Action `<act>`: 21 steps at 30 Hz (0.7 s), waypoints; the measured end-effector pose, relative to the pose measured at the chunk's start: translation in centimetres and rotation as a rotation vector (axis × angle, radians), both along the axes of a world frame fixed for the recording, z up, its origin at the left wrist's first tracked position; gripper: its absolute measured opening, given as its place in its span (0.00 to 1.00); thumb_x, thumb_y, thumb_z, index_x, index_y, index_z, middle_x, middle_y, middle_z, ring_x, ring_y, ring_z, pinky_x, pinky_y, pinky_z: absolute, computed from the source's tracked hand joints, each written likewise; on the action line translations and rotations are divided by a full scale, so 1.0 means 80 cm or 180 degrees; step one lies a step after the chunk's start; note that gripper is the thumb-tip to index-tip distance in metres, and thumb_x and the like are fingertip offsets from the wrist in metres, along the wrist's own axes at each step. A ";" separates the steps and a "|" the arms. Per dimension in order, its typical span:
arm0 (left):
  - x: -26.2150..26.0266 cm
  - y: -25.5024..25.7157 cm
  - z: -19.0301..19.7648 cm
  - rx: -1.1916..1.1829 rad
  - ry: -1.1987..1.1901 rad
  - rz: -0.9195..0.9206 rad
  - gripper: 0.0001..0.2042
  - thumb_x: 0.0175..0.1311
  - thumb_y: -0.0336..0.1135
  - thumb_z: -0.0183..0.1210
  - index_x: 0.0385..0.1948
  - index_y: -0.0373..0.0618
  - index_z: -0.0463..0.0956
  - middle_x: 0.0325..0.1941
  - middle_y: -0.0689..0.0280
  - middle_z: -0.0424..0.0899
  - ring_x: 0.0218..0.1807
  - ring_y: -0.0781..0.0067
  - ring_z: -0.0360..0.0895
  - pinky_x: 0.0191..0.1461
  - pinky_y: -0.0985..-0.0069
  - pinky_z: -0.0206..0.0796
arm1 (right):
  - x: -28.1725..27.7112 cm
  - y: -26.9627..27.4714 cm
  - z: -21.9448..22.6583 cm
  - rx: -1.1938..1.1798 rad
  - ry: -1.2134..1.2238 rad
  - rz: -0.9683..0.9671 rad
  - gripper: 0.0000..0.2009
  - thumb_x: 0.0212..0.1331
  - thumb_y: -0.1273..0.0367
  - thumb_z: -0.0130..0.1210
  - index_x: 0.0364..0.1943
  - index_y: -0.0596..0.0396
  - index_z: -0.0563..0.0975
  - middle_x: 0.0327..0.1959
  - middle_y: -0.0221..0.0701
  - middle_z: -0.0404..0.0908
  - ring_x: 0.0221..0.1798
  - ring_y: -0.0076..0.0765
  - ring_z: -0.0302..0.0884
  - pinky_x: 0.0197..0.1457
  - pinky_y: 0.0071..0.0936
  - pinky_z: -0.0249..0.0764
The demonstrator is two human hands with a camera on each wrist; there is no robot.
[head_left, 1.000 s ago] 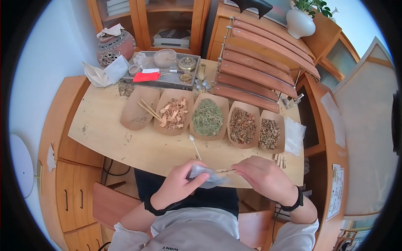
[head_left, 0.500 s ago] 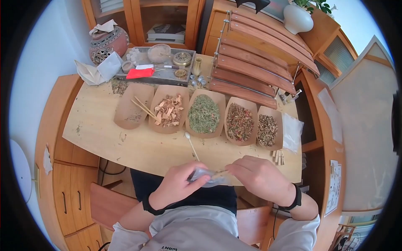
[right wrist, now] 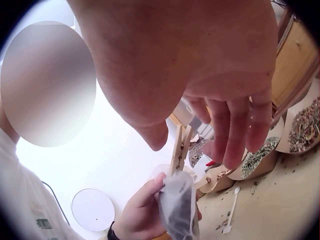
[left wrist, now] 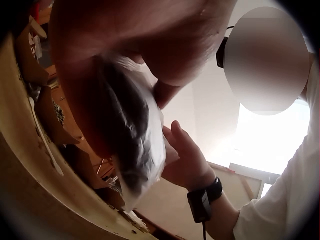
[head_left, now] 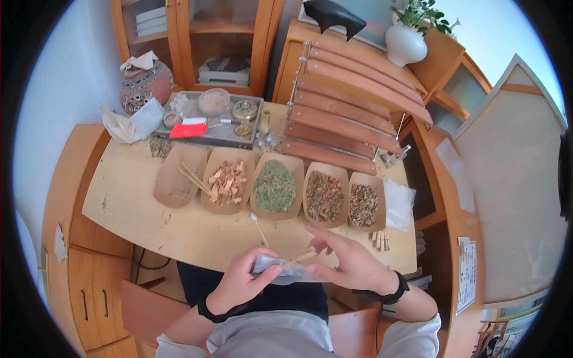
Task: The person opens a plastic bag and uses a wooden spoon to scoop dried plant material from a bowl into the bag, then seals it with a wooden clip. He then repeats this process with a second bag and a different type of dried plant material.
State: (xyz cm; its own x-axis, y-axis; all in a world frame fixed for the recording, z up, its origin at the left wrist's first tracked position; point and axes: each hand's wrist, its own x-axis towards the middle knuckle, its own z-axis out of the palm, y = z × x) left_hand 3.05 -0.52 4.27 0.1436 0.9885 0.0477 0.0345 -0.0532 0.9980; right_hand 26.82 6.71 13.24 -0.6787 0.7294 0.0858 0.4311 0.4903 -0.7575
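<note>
Fingers of my left hand (head_left: pixel 239 285) were curled round a small clear plastic bag (head_left: pixel 276 268), pinching it near its top, just over the near edge of the wooden table (head_left: pixel 131 197). My right hand (head_left: pixel 346 265) was beside it with fingers spread and relaxed, gripping nothing; a wooden clothespin (head_left: pixel 300 257) sat clamped on the bag's mouth, between both hands.

From the head view, 5 paper trays lay in a row across the table: one with wooden sticks (head_left: pixel 190 177), then wood chips (head_left: pixel 225 182), green herbs (head_left: pixel 274 186), reddish mixed herbs (head_left: pixel 324 196) and brownish herbs (head_left: pixel 363 204). A small white spoon (head_left: pixel 258 222) lay before them. The right wrist view alone showed the clothespin (right wrist: pixel 179 149) standing upright on the bag (right wrist: pixel 177 210), my right fingertips (right wrist: pixel 235 135) apart from it. The left wrist view showed the bag (left wrist: pixel 137 145) dark inside, pressed under my left thumb; the clothespin was hidden there.

Half a second before, my right fingers had been closed over the clothespin; by this moment they had let go and lifted away.
</note>
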 end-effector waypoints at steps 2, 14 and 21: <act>0.003 -0.002 -0.003 -0.0190 -0.0319 0.0242 0.12 0.69 0.33 0.60 0.48 0.39 0.73 0.43 0.66 0.82 0.44 0.78 0.78 0.47 0.78 0.71 | 0.001 -0.005 -0.008 -0.0484 0.0067 -0.0177 0.28 0.61 0.58 0.64 0.60 0.57 0.70 0.42 0.35 0.82 0.43 0.36 0.82 0.41 0.30 0.80; 0.005 0.002 -0.005 0.0095 -0.1368 0.0369 0.15 0.73 0.34 0.55 0.56 0.40 0.65 0.52 0.64 0.74 0.51 0.78 0.73 0.51 0.78 0.69 | -0.005 0.012 -0.034 -0.1195 0.0449 -0.0226 0.15 0.67 0.62 0.59 0.51 0.57 0.77 0.34 0.30 0.83 0.30 0.23 0.79 0.35 0.24 0.77; -0.046 0.006 -0.055 0.0859 -0.0552 0.1511 0.11 0.70 0.30 0.56 0.49 0.41 0.66 0.44 0.65 0.73 0.42 0.80 0.71 0.45 0.82 0.65 | -0.005 0.144 0.033 -0.1503 0.1708 -0.1583 0.13 0.70 0.63 0.53 0.47 0.60 0.74 0.35 0.32 0.83 0.32 0.27 0.82 0.29 0.21 0.75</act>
